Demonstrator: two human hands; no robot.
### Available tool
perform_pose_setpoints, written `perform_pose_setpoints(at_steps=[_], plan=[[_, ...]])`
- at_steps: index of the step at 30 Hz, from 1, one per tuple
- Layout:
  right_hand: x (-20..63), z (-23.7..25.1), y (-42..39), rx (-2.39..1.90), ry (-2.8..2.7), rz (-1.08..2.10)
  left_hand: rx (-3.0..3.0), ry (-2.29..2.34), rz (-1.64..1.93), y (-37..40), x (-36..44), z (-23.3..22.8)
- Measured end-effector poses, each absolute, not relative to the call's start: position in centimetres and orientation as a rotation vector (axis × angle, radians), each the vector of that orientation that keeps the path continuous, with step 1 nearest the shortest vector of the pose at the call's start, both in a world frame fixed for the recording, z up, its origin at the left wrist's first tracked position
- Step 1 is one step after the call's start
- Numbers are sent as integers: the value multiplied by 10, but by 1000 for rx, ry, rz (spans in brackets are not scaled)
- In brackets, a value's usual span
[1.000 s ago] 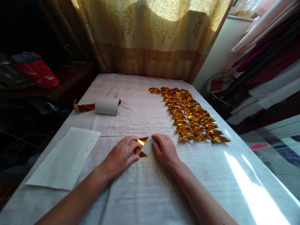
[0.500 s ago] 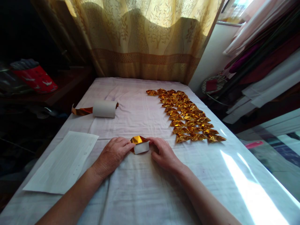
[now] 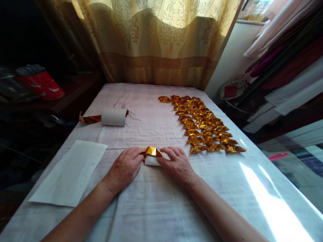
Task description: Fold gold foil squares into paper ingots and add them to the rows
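Between my two hands lies a partly folded sheet of gold foil paper (image 3: 151, 151), its shiny gold side showing at the back and a white flap at the front. My left hand (image 3: 126, 165) grips its left end, thumb and fingers closed on it. At the right end, my right hand (image 3: 178, 164) has its thumb on the white flap and its fingers bent behind, closed on the paper. Rows of folded gold foil pieces (image 3: 205, 125) stand beyond my right hand.
A roll (image 3: 113, 117) with a white outside and a gold strip trailing left lies at the back left. A printed white sheet (image 3: 72, 171) is left of my left arm. A red container (image 3: 41, 84) stands on the side furniture. A patterned curtain (image 3: 156, 60) hangs behind the table.
My right thumb has moved left onto the white flap, and the fingers have spread along the right end. The gold paper's raised part has shifted slightly. The left hand keeps its hold.
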State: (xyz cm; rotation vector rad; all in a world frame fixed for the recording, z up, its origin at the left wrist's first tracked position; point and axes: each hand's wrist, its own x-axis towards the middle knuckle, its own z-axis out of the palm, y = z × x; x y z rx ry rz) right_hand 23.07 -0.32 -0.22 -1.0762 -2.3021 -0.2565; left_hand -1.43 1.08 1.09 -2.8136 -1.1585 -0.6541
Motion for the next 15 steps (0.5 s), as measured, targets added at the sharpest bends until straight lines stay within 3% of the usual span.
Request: perform_pose_setpoints(at_steps=[8,15], plan=[[235,3,-15,-864,-2472,-46,-2868,-1188,-722,-4,-7,5],[237,-3,-21,-1034,-2400,212,-2805,-1450,-642,-8,11,6]])
